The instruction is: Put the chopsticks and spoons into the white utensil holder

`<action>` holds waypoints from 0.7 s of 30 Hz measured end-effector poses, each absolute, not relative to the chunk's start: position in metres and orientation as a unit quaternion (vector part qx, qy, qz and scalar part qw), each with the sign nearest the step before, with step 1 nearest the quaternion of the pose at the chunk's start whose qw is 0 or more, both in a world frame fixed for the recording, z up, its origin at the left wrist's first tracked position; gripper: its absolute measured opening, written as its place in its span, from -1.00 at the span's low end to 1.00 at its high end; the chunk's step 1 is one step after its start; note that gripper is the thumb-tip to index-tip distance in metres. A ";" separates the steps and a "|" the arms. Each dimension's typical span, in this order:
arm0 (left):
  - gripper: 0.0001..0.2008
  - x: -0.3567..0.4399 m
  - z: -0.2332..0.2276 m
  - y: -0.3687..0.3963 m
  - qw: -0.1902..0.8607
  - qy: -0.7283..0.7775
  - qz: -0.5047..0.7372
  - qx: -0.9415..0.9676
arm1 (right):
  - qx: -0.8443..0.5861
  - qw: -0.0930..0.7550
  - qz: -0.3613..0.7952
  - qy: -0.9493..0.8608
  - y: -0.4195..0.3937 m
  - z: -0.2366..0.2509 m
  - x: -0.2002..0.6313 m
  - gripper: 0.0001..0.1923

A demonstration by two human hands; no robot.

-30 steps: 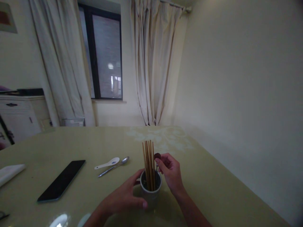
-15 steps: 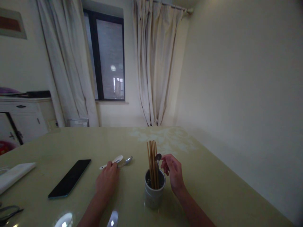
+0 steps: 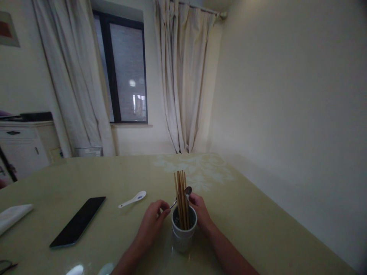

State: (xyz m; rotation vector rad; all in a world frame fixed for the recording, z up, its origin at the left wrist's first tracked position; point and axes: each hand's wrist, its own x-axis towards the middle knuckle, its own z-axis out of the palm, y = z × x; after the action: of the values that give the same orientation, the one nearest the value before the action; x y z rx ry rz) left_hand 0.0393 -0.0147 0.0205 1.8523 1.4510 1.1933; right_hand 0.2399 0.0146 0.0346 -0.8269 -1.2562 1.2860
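A grey cup (image 3: 183, 238) stands upright on the table, with several wooden chopsticks (image 3: 181, 198) and a dark-bowled metal spoon (image 3: 188, 190) sticking up from it. Just left of its rim, my left hand (image 3: 153, 221) pinches the handle of a metal teaspoon (image 3: 173, 204). The teaspoon's far end is hidden behind the chopsticks. On the cup's right side, my right hand (image 3: 202, 214) has its fingers curled close behind the rim and the standing spoon. Its fingertips are partly hidden, so what they hold cannot be made out. A white soup spoon (image 3: 133, 199) lies left of the cup.
A black phone (image 3: 78, 222) lies on the greenish table (image 3: 243, 217) at the left. Beyond it is a white object (image 3: 14, 217) near the left edge, with part of a dark looped item (image 3: 7, 265) below. A wall (image 3: 286, 114) borders the table's right side.
My left hand has picked up the teaspoon from beside the white soup spoon and brought it right, to the cup. My right hand has moved in closer behind the rim. The view has shifted slightly.
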 end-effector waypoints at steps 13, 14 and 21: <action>-0.31 0.042 0.033 -0.042 0.428 0.397 0.417 0.697 | -0.312 0.834 0.335 -0.307 0.020 0.091 0.314 -0.55; -0.27 0.044 0.031 -0.044 0.438 0.389 0.402 0.704 | -0.305 0.832 0.342 -0.312 0.017 0.094 0.312 -0.55; -0.38 0.051 0.046 -0.051 0.452 0.370 0.391 0.711 | -0.381 0.655 0.327 -0.564 -0.020 0.092 0.265 -0.75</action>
State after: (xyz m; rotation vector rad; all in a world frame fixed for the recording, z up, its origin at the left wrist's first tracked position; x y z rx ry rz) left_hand 0.0507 -0.0513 0.0458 1.7570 0.9141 0.9649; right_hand 0.2651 -0.0204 0.0916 -0.8636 -1.2794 0.7413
